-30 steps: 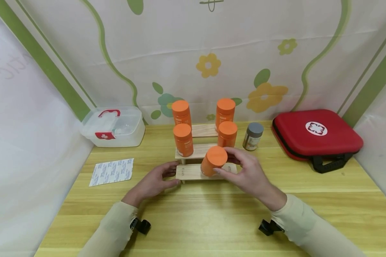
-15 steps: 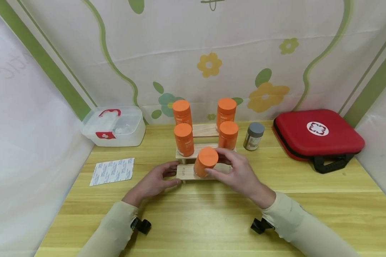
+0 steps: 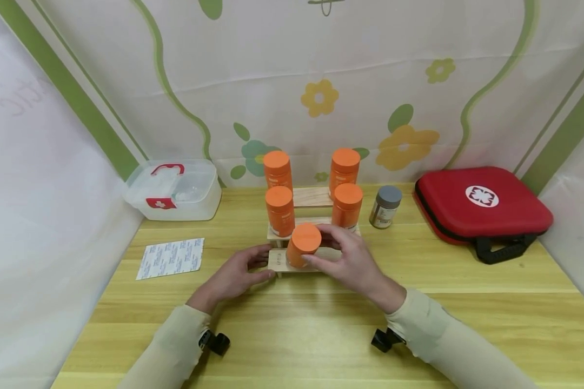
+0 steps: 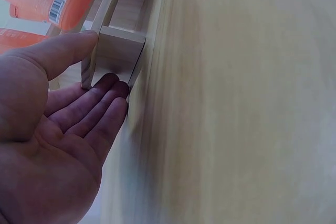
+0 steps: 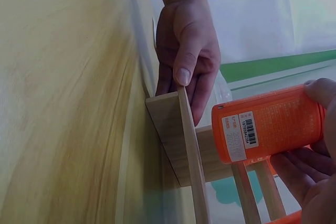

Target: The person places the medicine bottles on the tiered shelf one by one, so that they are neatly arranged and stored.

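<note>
In my right hand (image 3: 352, 262) I hold an orange bottle (image 3: 303, 246) with an orange lid, thumb in front and fingers behind. It is upright, at or just over the lowest step of a three-tier wooden rack (image 3: 278, 261); I cannot tell whether its base touches. A barcode label (image 5: 247, 129) shows near its base in the right wrist view. My left hand (image 3: 238, 271) is at the rack's left end, thumb on the front edge, fairly straight fingers touching the end panel (image 4: 115, 51). Two orange bottles (image 3: 280, 210) stand on the middle step and two more (image 3: 344, 172) on the top step.
Right of the rack stands a grey-lidded bottle (image 3: 386, 207), and farther right lies a red first-aid case (image 3: 484, 202) with a black handle. A clear plastic box (image 3: 175, 192) and a printed blister sheet (image 3: 171, 259) lie left on the wooden table (image 3: 292, 335).
My right hand has moved the orange bottle leftward along the lowest step, from right of its middle to left of it. My left hand has stayed at the rack's end.
</note>
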A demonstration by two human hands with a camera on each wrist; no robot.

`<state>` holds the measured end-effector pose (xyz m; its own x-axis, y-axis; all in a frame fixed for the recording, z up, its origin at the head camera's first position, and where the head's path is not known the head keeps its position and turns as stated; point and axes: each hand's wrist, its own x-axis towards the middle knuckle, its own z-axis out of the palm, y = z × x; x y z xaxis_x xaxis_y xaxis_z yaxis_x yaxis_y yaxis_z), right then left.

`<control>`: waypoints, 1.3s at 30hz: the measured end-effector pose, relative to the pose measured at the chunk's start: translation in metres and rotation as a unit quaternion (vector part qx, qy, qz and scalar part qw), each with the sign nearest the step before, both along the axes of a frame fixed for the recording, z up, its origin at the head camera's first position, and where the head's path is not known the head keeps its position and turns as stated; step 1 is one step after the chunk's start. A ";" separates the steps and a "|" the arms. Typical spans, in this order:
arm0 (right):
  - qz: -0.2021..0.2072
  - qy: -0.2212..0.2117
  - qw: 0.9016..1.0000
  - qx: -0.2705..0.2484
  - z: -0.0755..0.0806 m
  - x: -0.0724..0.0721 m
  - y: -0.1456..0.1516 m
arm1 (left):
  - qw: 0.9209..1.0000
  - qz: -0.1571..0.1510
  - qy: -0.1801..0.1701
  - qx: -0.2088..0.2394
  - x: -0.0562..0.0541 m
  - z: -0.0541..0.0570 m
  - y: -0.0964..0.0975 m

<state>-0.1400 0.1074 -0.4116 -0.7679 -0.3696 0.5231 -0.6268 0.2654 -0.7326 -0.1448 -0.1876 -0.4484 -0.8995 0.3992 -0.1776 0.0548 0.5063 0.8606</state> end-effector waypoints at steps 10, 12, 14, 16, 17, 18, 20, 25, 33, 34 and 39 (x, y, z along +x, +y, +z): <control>0.015 -0.035 0.999 -0.008 -0.002 -0.003 -0.015 | 1.000 0.000 -0.002 -0.001 0.001 0.000 0.000; 0.016 -0.042 0.999 -0.010 -0.002 -0.003 -0.018 | 1.000 0.004 -0.004 -0.004 0.001 0.000 0.000; 0.017 -0.047 0.999 -0.015 -0.003 -0.004 -0.021 | 1.000 0.005 -0.003 -0.006 0.001 0.000 0.000; 0.019 -0.052 0.998 -0.021 -0.004 -0.005 -0.023 | 1.000 0.006 -0.005 -0.006 0.001 0.000 0.000; 0.020 -0.054 0.998 -0.022 -0.004 -0.006 -0.025 | 1.000 0.006 -0.006 -0.004 0.001 0.000 0.001; 0.022 -0.057 0.998 -0.023 -0.005 -0.007 -0.026 | 1.000 0.005 -0.006 -0.003 0.001 0.000 0.001; 0.026 -0.061 0.998 -0.021 -0.006 -0.008 -0.029 | 1.000 0.003 -0.005 0.001 0.000 -0.001 0.001; 0.019 -0.068 0.998 -0.006 -0.006 -0.009 -0.036 | 1.000 -0.006 0.000 0.010 0.000 -0.003 0.000; -0.010 -0.052 0.998 0.026 -0.003 -0.010 -0.042 | 1.000 -0.010 0.006 0.010 0.001 -0.002 0.001; -0.014 -0.048 0.998 0.034 -0.002 -0.010 -0.042 | 1.000 -0.009 0.006 0.009 0.001 -0.002 0.001; -0.032 -0.010 0.997 0.073 -0.002 -0.011 -0.044 | 1.000 -0.004 0.003 0.006 0.001 -0.002 0.001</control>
<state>-0.1505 0.0635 -0.4131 -0.8023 -0.3898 0.4520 -0.5906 0.4087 -0.6959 -0.1437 -0.1863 -0.4504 -0.8970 0.4091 -0.1674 0.0639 0.4948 0.8667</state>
